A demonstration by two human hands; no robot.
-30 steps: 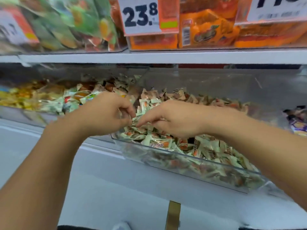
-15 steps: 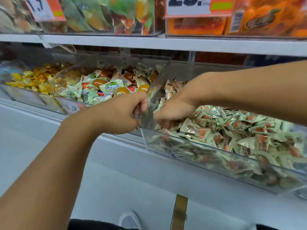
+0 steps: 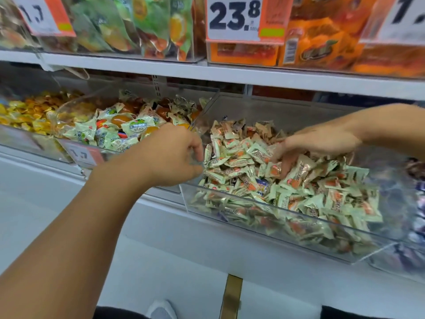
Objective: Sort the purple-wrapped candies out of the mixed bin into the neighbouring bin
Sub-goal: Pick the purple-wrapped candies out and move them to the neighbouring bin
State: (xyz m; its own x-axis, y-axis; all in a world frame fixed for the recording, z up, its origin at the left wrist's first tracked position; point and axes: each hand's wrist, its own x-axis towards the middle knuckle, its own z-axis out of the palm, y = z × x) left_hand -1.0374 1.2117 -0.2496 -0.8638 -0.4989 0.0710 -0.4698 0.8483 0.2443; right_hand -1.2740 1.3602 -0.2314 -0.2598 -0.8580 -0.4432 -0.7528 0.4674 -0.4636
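The clear mixed bin (image 3: 230, 217) holds a heap of pale green and orange wrapped candies. One purple-blue wrapped candy (image 3: 262, 183) shows among them near the middle front. My left hand (image 3: 170, 155) is at the bin's front left corner, its fingers curled round the clear side wall. My right hand (image 3: 317, 143) reaches in from the right with its fingers pointing down into the heap, the tips partly buried. The neighbouring bin (image 3: 414, 229) at the far right holds purple wrapped candies and is cut off by the frame edge.
Left of the mixed bin stand a bin of green and orange sweets (image 3: 119, 130) and one of yellow sweets (image 3: 23, 113). A white shelf (image 3: 230, 74) overhangs the bins, carrying bagged goods and a price tag (image 3: 234, 17). The floor lies below.
My right hand has moved from the bin's left corner, beside my left hand, to the middle of the heap. My left hand stays at the corner.
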